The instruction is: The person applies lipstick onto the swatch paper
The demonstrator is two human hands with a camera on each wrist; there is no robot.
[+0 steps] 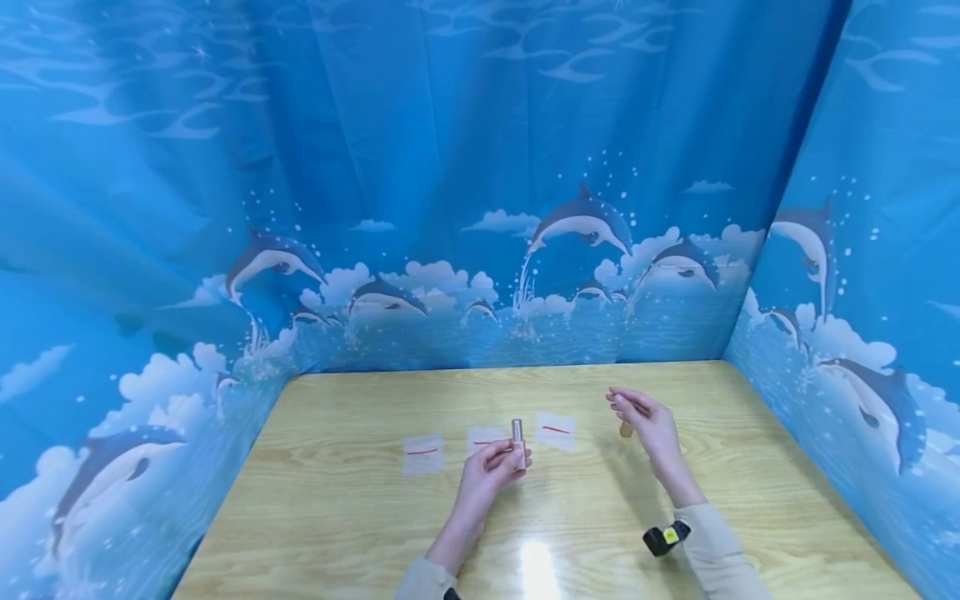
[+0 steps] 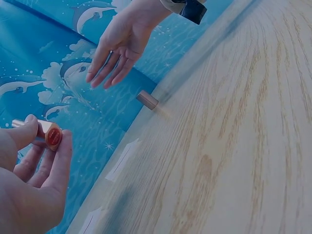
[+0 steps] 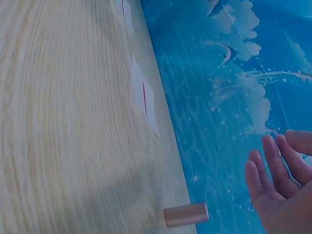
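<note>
My left hand pinches a lipstick between thumb and fingers, above the table. Its silver upper part points away from me; in the left wrist view a round red label shows on the end of its rose-gold base. To the right, my right hand hovers with relaxed fingers, holding nothing. Just below it a rose-gold lipstick cap stands upright on the table; in the head view the fingers partly hide this cap.
Three small white sheets lie in a row on the wooden table, each with a red stroke: a left sheet, a middle sheet partly behind my left hand, and a right sheet. A blue dolphin curtain borders the back and sides.
</note>
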